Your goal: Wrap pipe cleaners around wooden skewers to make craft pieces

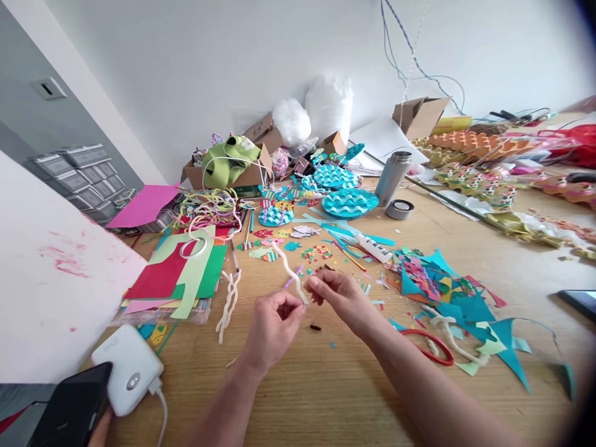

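left hand (274,323) pinches near end of white wavy pipe cleaner (288,270) | right hand (338,292) fingertips closed on same end, just beside left | cleaner rises far-left above wooden table (326,385) | second white twisted cleaner (229,301) lies left | red scissors (431,347) right | coloured paper sheets (181,273) far left | paper scraps (442,285) right

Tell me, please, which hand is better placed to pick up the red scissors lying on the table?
The right hand, probably. The red scissors lie on the table just beside the right forearm, while the left hand sits farther away and pinches the white pipe cleaner at its lower end.
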`<state>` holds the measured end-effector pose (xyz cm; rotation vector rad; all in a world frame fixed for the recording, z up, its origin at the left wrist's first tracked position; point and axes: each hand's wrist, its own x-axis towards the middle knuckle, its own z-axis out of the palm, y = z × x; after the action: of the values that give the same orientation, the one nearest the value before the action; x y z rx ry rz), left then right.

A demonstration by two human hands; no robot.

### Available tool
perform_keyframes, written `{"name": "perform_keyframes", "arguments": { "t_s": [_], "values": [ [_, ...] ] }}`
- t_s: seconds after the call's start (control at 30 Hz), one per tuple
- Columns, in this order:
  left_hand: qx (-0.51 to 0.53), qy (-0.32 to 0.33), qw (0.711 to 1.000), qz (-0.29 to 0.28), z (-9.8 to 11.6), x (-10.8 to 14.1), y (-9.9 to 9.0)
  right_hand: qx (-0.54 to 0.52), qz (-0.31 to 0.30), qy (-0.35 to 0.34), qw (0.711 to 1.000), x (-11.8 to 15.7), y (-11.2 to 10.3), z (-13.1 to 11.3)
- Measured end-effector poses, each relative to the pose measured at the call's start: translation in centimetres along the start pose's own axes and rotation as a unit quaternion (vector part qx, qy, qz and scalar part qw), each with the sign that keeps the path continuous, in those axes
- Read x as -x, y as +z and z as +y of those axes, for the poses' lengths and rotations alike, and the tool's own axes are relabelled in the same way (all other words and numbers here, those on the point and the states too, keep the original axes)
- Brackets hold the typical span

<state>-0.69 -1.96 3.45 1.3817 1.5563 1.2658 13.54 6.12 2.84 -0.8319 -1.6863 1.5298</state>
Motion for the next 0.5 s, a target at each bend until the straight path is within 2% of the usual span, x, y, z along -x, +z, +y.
{"name": "perform_keyframes", "arguments": {
  "t_s": [0.07,0.1,0.2,0.3,0.5],
  "values": [
    [0.076,-0.058,0.995,-0.022,0.4,-0.2,-0.6,0.027,0.052,-0.097,0.994,0.2,-0.1,-0.4],
    [0.110,-0.084,0.990,-0.030,0.6,-0.3,-0.8,0.046,0.057,-0.145,0.987,0.3,-0.2,-0.6],
    [0.193,-0.141,0.970,-0.052,0.8,-0.4,-1.5,0.102,-0.008,-0.246,0.964,0.7,-0.1,-1.1],
    [0.262,-0.169,0.947,-0.072,0.9,-0.3,-1.8,0.153,-0.063,-0.281,0.945,0.9,0.2,-1.2],
    [0.317,-0.174,0.929,-0.082,0.9,-0.3,-1.7,0.216,-0.021,-0.294,0.931,1.0,0.9,-0.9]
  ]
}}
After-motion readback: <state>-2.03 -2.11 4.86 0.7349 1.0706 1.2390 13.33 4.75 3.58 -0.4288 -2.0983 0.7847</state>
